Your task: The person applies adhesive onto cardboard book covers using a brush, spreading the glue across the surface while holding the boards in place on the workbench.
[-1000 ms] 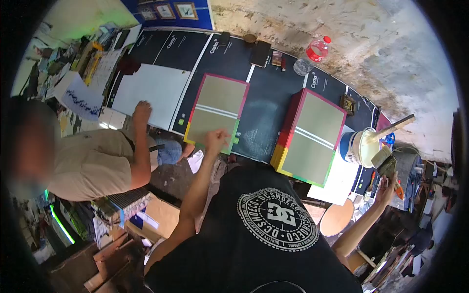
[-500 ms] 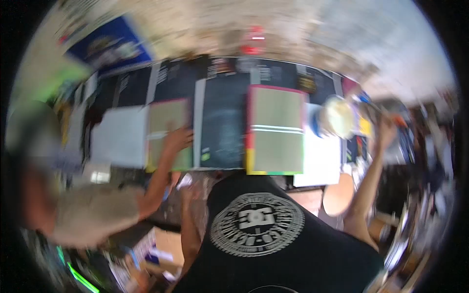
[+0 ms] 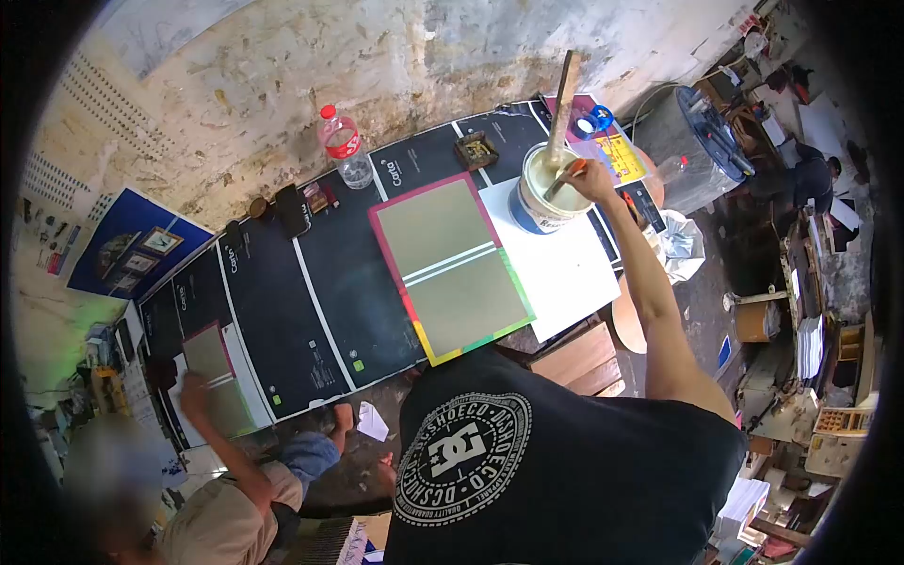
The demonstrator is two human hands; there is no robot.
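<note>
My right hand [image 3: 589,181] is closed around the orange handle of a scraper [image 3: 556,187], whose blade dips into a white bucket [image 3: 539,217] of pale paste. A coated wooden stick [image 3: 562,104] stands upright in the same bucket. Under the bucket lies a white sheet [image 3: 572,278], beside a grey-green panel [image 3: 452,259] with red, yellow and green edges and two white stripes across it. Low beside my black shirt, only a small bit of my left hand [image 3: 386,469] shows; its fingers are mostly hidden.
A co-worker's hand [image 3: 193,394] is over a similar panel [image 3: 209,353] at the left end of the black-covered table [image 3: 325,254]. Along the wall stand a plastic bottle [image 3: 347,149] and a small box [image 3: 476,151]. A grey drum [image 3: 692,141] stands right of the table.
My view has swung right and tilted. My right hand has gone from beside the bucket to over it, bringing the scraper into the paste. My left hand has dropped lower, mostly out of sight.
</note>
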